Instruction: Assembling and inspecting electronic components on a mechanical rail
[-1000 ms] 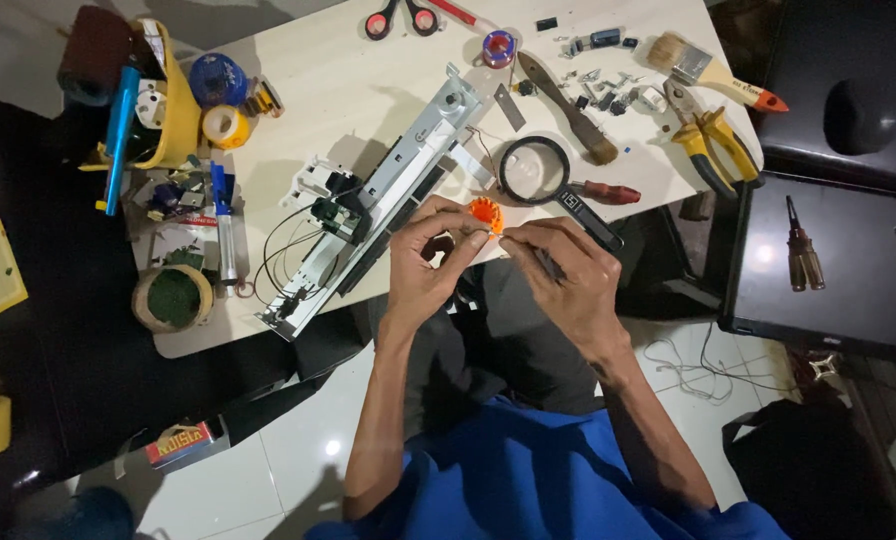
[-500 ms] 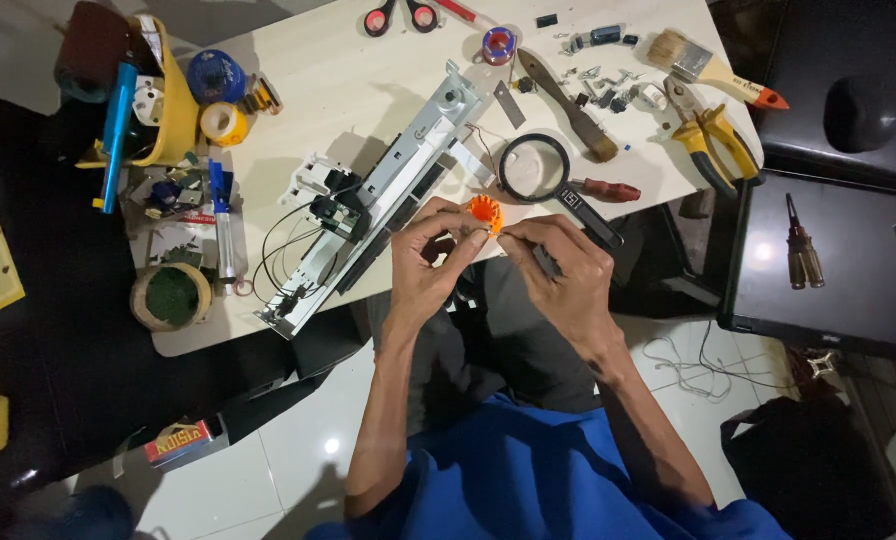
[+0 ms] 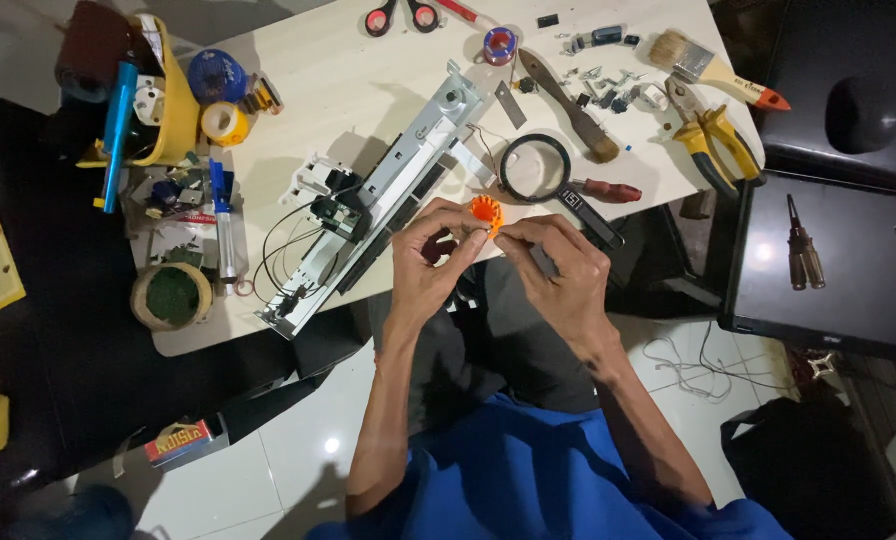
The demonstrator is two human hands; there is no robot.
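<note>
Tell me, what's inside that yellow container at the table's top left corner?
The yellow container holds a blue tube-shaped tool sticking out and a white part beside it. Anything deeper is hidden by its wall and shadow. Both hands, left and right, are elsewhere, pinching a small orange gear.

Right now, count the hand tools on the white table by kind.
Red-handled scissors: 1
Yellow-handled pliers: 1
Wooden-handled paintbrush: 1
Red-handled screwdriver: 1
Round black-rimmed magnifier: 1
Total: 5

Gear (image 3: 485, 212) between both hands, metal rail (image 3: 388, 195) left, magnifier (image 3: 534, 168) beyond
</note>
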